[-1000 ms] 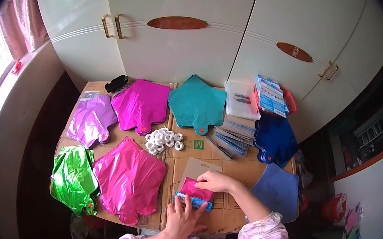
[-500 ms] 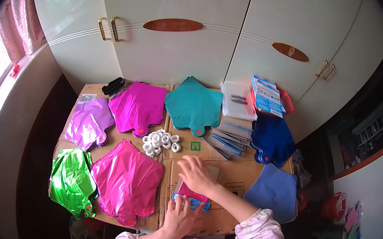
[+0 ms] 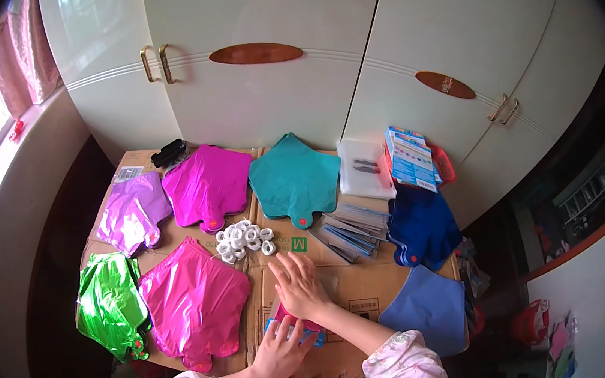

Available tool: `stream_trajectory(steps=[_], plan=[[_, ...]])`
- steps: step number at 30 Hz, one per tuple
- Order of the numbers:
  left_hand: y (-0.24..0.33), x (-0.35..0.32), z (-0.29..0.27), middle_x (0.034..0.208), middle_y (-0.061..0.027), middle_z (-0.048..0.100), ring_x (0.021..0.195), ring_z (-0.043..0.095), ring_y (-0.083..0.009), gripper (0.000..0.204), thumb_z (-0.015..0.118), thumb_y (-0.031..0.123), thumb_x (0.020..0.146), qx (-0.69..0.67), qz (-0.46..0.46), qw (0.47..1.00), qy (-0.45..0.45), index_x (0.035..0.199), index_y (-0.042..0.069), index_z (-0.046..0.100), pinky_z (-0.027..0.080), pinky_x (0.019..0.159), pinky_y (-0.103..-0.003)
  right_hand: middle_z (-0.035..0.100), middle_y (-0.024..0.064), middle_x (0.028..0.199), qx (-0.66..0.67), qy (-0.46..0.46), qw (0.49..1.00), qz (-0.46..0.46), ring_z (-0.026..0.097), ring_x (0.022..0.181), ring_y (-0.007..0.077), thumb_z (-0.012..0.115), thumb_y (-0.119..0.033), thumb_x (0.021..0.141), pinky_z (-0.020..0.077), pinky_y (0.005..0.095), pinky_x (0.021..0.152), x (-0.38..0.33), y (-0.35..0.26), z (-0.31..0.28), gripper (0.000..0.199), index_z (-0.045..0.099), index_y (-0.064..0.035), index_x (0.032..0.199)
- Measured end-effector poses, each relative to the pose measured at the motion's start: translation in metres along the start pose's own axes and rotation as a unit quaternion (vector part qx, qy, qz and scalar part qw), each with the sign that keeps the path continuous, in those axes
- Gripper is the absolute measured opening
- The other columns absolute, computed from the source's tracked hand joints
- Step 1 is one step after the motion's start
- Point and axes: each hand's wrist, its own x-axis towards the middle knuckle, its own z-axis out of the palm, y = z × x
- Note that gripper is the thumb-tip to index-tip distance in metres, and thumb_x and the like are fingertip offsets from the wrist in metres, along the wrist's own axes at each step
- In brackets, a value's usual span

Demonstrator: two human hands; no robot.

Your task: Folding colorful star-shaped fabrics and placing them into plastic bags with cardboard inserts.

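Note:
A flat packet lies on the cardboard in front of me, with a pink part (image 3: 311, 325), a blue strip (image 3: 320, 338) at its near end and a pale, see-through far end (image 3: 331, 285). My left hand (image 3: 280, 351) rests over the blue strip with its fingers stretched forward. Across the packet's middle, my right hand (image 3: 299, 287) lies palm down, fingers extended to the far left; it covers much of the pink part. Neither hand grips anything that I can see. Just beyond the right hand sits a heap of white ribbon rolls (image 3: 241, 239).
Foil balloons lie flat around the table: green (image 3: 111, 298), pink (image 3: 194, 300), lilac (image 3: 134, 206), magenta (image 3: 209, 183), teal (image 3: 293, 176), dark blue (image 3: 423, 223) and periwinkle (image 3: 428, 306). Silvery-blue packets (image 3: 353, 229), clear bags (image 3: 364, 178) and boxes (image 3: 412, 159) stand before the white cabinet (image 3: 265, 3).
My view has tilted slightly up. The right hand has flattened and come a little nearer the left hand, hiding more of the pink part. The left hand stays over the blue strip.

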Motion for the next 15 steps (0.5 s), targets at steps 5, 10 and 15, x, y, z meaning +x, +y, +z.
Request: stream_trajectory(steps=[5, 10, 15], plan=[[0.001, -0.002, 0.01, 0.123, -0.0186, 0.053, 0.11, 0.056, -0.0369, 0.042, 0.055, 0.023, 0.078, 0.019, 0.012, 1.0, 0.003, 0.119, 0.021, 0.061, 0.051, 0.084, -0.045, 0.036, 0.0137, 0.136, 0.03, 0.013, 0.999, 0.002, 0.032, 0.129, 0.0325, 0.062, -0.019, 0.083, 0.0242, 0.0504, 0.107, -0.001, 0.0, 0.0, 0.054, 0.042, -0.009, 0.132], [-0.002, -0.003, 0.01, 0.122, -0.0217, 0.055, 0.105, 0.06, -0.0381, 0.046, 0.053, 0.022, 0.079, 0.027, 0.039, 0.999, -0.007, 0.125, 0.018, 0.057, 0.053, 0.082, -0.041, 0.039, 0.0132, 0.134, 0.043, -0.008, 0.999, -0.002, 0.034, 0.127, 0.0315, 0.063, -0.021, 0.082, 0.028, 0.049, 0.104, 0.012, 0.005, -0.016, 0.049, 0.046, -0.0101, 0.127], [-0.004, -0.004, 0.006, 0.122, -0.0235, 0.055, 0.104, 0.06, -0.0393, 0.047, 0.051, 0.019, 0.081, 0.021, 0.043, 0.998, -0.027, 0.128, 0.017, 0.054, 0.054, 0.082, -0.043, 0.054, 0.0186, 0.118, 0.04, 0.12, 0.988, 0.085, 0.052, 0.113, 0.0347, 0.065, -0.007, 0.075, 0.0422, 0.0415, 0.097, 0.077, 0.104, -0.07, 0.042, 0.053, -0.002, 0.115]])
